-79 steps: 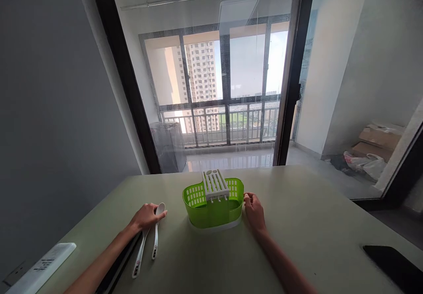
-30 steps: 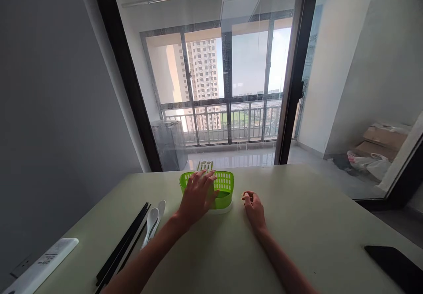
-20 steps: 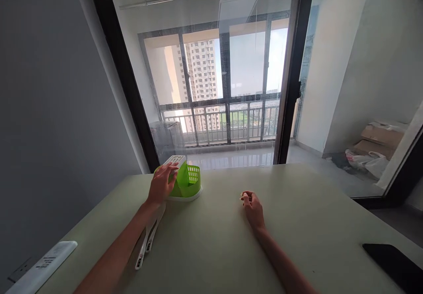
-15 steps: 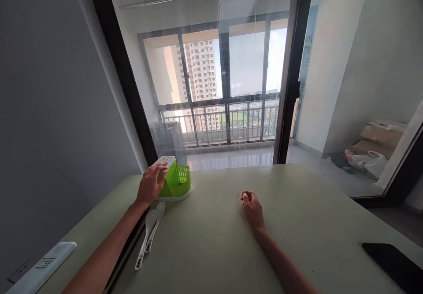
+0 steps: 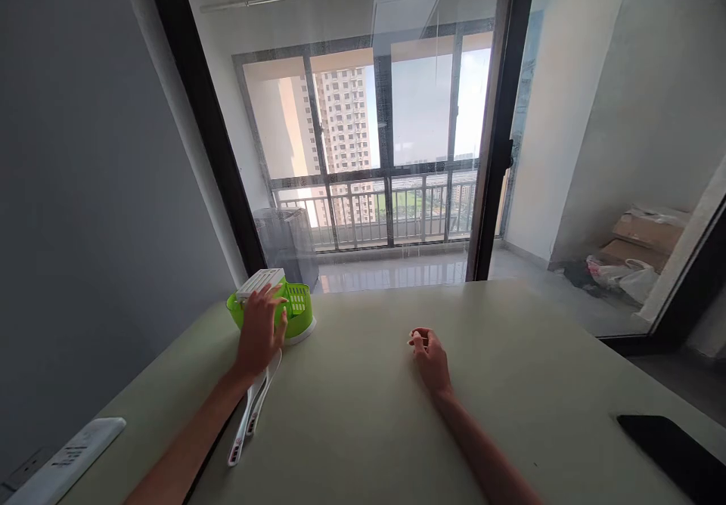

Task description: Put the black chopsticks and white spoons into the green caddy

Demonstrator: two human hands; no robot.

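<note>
My left hand (image 5: 259, 331) is in front of a green utensil holder (image 5: 300, 325) with a white slatted top (image 5: 259, 283) and a white base. Its fingers are apart and overlap the holder's front; I cannot tell whether they touch it. Two white spoons (image 5: 256, 407) with dark marks on their handles lie side by side just below this hand, their bowls partly hidden by it. To the right, my right hand (image 5: 432, 361) rests on the table with its fingers loosely curled in, and nothing shows in them.
The pale green table (image 5: 352, 429) reaches to a glass sliding door with a dark frame (image 5: 488, 187). A white power strip (image 5: 85, 452) lies at the left edge, a black flat object (image 5: 669, 448) at the right. Beyond the glass are cardboard boxes (image 5: 646, 233) and bags.
The green holder has shifted left and turned slightly. My left hand has come down from its top to its front, now covering part of the spoon bowls. My right hand has hardly moved.
</note>
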